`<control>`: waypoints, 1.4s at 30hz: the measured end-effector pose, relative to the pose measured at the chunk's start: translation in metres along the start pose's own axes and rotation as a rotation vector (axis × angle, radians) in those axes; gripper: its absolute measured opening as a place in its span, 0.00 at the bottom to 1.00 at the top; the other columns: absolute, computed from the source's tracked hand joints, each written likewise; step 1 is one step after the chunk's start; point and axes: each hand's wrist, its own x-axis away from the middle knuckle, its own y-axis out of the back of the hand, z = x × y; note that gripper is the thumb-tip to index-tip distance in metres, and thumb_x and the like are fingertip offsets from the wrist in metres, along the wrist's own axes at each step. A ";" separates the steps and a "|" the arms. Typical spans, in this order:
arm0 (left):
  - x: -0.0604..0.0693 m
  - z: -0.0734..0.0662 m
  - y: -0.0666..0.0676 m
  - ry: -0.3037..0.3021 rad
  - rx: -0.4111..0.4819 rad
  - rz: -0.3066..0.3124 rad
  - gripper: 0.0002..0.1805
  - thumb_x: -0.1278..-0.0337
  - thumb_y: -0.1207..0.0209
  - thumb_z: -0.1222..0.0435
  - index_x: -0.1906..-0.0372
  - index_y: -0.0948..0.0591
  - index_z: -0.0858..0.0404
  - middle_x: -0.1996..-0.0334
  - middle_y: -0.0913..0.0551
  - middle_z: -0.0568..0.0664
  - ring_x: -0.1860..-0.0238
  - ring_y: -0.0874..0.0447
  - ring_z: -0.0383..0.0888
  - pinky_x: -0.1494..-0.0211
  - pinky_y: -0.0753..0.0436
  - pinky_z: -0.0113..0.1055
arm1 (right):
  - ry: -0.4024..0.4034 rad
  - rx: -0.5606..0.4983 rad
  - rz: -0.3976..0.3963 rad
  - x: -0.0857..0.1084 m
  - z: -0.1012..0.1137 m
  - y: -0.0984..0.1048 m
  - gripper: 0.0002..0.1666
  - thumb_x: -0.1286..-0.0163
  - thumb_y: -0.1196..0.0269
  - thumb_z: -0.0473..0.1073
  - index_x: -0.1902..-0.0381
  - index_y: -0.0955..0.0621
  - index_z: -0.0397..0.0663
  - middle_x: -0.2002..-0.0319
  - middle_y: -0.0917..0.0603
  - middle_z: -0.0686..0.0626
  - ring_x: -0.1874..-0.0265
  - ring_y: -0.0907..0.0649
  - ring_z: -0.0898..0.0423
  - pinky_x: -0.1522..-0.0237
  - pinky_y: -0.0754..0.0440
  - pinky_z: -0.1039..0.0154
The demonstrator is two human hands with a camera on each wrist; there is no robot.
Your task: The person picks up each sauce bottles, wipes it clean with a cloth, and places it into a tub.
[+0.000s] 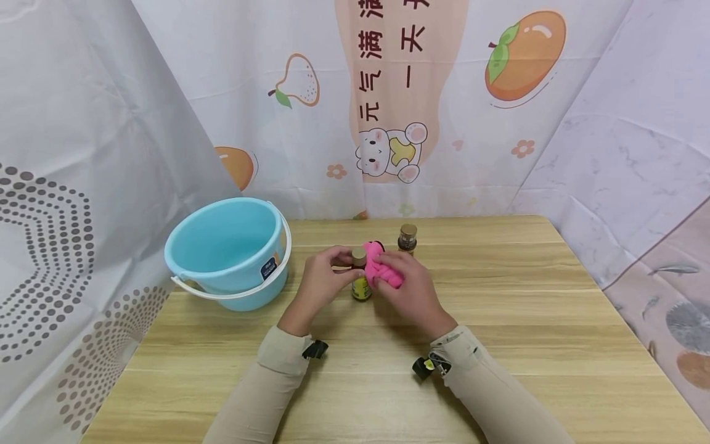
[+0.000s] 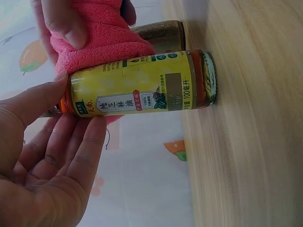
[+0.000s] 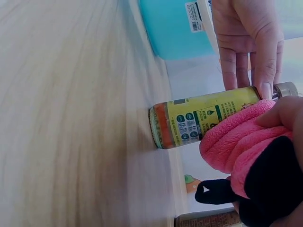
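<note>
A small sesame oil bottle (image 1: 362, 290) with a yellow label and a metallic cap stands near the middle of the table, slightly tilted in the right wrist view. My left hand (image 1: 324, 280) pinches it at the neck, just under the cap, between thumb and fingers. With my right hand (image 1: 412, 288) I grip a bunched pink cloth (image 3: 236, 135) that presses against the bottle's side and covers part of the label. A black part with a small loop (image 3: 213, 191) hangs from the cloth. Whether the bottle's base touches the table, I cannot tell.
Behind my right hand stands a second bottle (image 1: 407, 237) with a gold-brown cap, partly hidden. A light blue bucket (image 1: 244, 302) with a white handle sits on the wooden table (image 1: 499, 296) at the left. Printed curtains (image 1: 310, 142) hang behind and at both sides.
</note>
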 end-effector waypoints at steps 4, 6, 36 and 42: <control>-0.001 0.001 0.000 0.003 0.001 -0.003 0.24 0.48 0.22 0.62 0.45 0.15 0.64 0.58 0.10 0.51 0.51 0.09 0.48 0.50 0.10 0.37 | 0.007 -0.004 -0.002 0.000 0.002 0.000 0.24 0.36 0.24 0.44 0.42 0.13 0.55 0.42 0.16 0.52 0.45 0.16 0.54 0.52 0.13 0.58; -0.001 0.001 0.000 -0.002 0.000 -0.003 0.24 0.48 0.22 0.62 0.46 0.14 0.63 0.58 0.10 0.51 0.51 0.09 0.48 0.50 0.10 0.37 | 0.008 0.000 0.001 0.000 0.003 0.000 0.24 0.35 0.25 0.46 0.41 0.14 0.55 0.42 0.16 0.52 0.46 0.16 0.54 0.53 0.13 0.59; 0.000 0.000 0.001 -0.002 0.006 0.021 0.26 0.46 0.23 0.62 0.43 0.16 0.66 0.57 0.09 0.52 0.50 0.09 0.50 0.52 0.09 0.43 | -0.135 0.098 0.146 0.005 -0.004 -0.006 0.22 0.35 0.25 0.48 0.44 0.12 0.48 0.43 0.14 0.46 0.46 0.14 0.47 0.45 0.15 0.50; 0.000 0.000 -0.001 -0.014 0.027 0.016 0.25 0.47 0.22 0.60 0.45 0.15 0.63 0.57 0.09 0.53 0.51 0.09 0.50 0.51 0.10 0.40 | -0.131 0.109 0.150 0.006 -0.005 -0.007 0.22 0.35 0.25 0.47 0.44 0.12 0.49 0.44 0.14 0.46 0.46 0.14 0.47 0.44 0.15 0.49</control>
